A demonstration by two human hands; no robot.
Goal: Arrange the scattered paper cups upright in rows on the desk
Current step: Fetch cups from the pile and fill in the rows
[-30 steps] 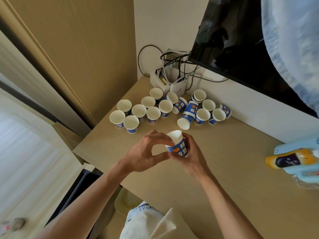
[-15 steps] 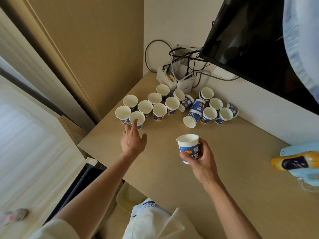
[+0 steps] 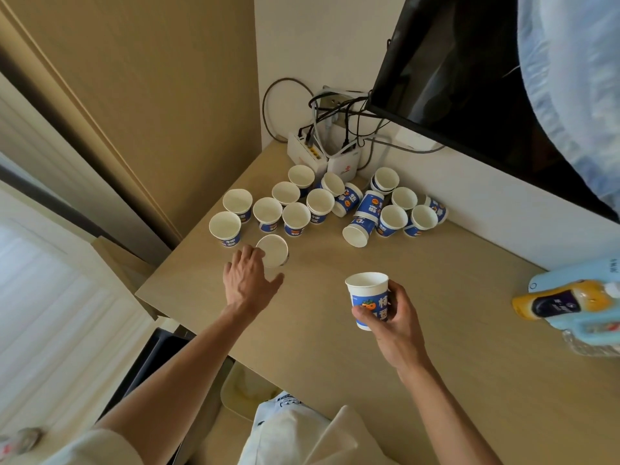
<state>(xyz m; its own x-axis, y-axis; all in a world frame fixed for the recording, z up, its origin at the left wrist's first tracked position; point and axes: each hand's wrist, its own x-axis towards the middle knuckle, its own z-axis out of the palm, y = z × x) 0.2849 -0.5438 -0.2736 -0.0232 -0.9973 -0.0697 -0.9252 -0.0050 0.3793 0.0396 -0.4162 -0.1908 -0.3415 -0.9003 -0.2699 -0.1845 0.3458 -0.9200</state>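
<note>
Two hands over a pale wooden desk; bare surface lies toward 4 o'clock.
Your right hand curls round an upright, empty blue-and-white paper cup at 5 o'clock. Your left hand, fingers straight, touches a second empty paper cup near the desk's 8 o'clock edge.

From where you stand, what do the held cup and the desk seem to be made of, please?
The cup in the right hand: likely paper, matte white inside, rolled rim, printed blue wall. The desk: probably wood-look laminate, pale, faint grain, low sheen.
</note>
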